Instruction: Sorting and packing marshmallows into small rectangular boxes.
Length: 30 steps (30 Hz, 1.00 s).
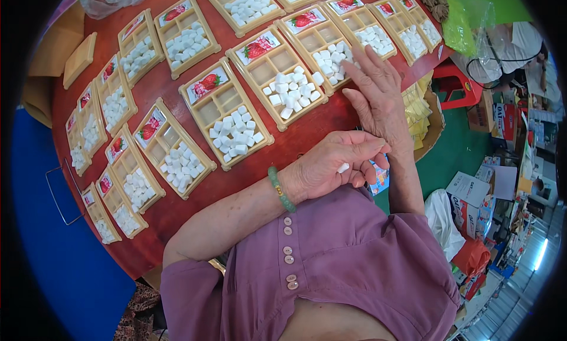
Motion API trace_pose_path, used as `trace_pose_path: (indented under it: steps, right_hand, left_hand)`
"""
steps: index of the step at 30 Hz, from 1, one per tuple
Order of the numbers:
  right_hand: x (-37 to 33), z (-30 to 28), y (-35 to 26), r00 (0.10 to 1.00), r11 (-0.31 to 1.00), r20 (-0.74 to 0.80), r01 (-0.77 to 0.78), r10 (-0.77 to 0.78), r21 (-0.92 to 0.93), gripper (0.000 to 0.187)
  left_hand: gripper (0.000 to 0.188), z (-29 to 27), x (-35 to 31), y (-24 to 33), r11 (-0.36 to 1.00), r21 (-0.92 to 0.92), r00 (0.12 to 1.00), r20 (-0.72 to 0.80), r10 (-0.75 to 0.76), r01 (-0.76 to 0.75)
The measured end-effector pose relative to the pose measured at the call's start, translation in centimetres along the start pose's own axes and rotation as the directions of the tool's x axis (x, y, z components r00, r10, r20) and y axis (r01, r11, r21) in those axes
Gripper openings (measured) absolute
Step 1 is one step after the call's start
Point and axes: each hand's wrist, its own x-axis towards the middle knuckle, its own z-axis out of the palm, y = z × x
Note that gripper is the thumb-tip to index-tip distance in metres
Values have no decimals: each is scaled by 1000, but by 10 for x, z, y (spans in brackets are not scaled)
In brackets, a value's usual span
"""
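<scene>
My left hand (pixel 336 162), with a green bead bracelet (pixel 281 189) at its wrist, is curled in front of my chest. A small white cube (pixel 342 168) shows between its closed fingers; whether more lie inside is hidden. My right hand (pixel 378 93) is stretched out beyond it, fingers apart, over the near edge of a beige compartment tray (pixel 323 41). Its fingertips are beside the white cubes (pixel 333 60) in that tray. Just left stands another tray (pixel 276 62) with heaped white cubes (pixel 290 91) and a strawberry-printed card (pixel 257 48) in its top compartment.
Several similar trays (pixel 223 107) stand in rows on the red table (pixel 283 149). A lid-like beige piece (pixel 80 60) lies at the left edge. Beyond the right edge are a red stool (pixel 458 84), a carton of yellow packets (pixel 418 113) and stacked boxes (pixel 468 189).
</scene>
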Motion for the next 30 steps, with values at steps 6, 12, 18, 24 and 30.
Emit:
trace_pose_path:
  steps: [6,12,18,24,30]
  right_hand:
    - [20,-7,-9,992,993,-123,27,-13,115,31]
    - [29,1,-9,993,983,-114,56,-36,173,23]
    - [29,3,-11,993,974,-117,10,17,226,18]
    - [29,-3,5,986,884,-137,-20,95,466,18]
    - [18,-11,21,959,748,-131,-108,253,655,17]
  left_hand:
    - [39,0,-1,0,1000,24,1000,-4,-10,10]
    - [36,3,1,-1,1000,-13,999,-41,-25,25]
    - [38,4,0,2,998,53,998,-46,-36,38]
    - [38,3,0,2,998,50,999,-32,-33,35]
    - [39,5,0,2,997,55,998,-41,-46,48]
